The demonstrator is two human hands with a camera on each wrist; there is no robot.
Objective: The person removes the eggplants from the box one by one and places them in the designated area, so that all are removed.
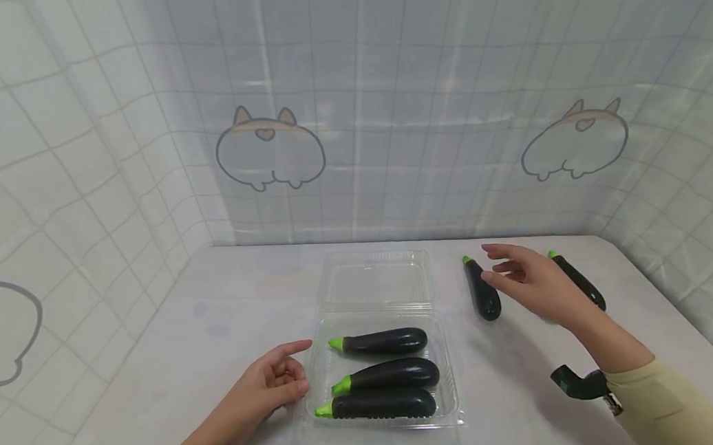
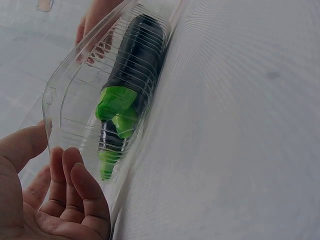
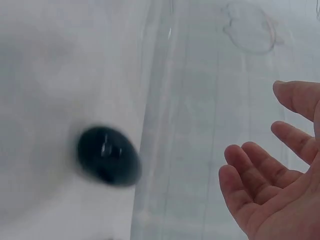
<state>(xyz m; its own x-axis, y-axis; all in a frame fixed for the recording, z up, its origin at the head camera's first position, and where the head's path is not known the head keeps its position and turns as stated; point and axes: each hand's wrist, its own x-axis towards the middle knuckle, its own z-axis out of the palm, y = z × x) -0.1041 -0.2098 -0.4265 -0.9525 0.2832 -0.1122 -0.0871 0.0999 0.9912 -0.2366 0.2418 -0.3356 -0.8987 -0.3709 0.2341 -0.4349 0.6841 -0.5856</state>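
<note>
Three dark eggplants with green stems, among them the top eggplant (image 1: 386, 342), lie side by side in a clear plastic clamshell box (image 1: 451, 381), its lid (image 1: 376, 283) folded back flat. At the box's left rim is my left hand (image 1: 274, 380), fingers loosely bent; in the left wrist view its fingertips (image 2: 57, 155) are at the clear rim. My right hand (image 1: 537, 282) hovers, fingers spread and holding nothing, just right of a loose eggplant (image 1: 484, 293). In the right wrist view an eggplant's rounded end (image 3: 107, 156) is blurred, apart from the fingers.
Another eggplant (image 1: 578, 281) lies farther right, partly hidden behind my right forearm. White gridded curtains with cartoon animal outlines (image 1: 271, 149) enclose the table (image 1: 237, 293) at the back and both sides.
</note>
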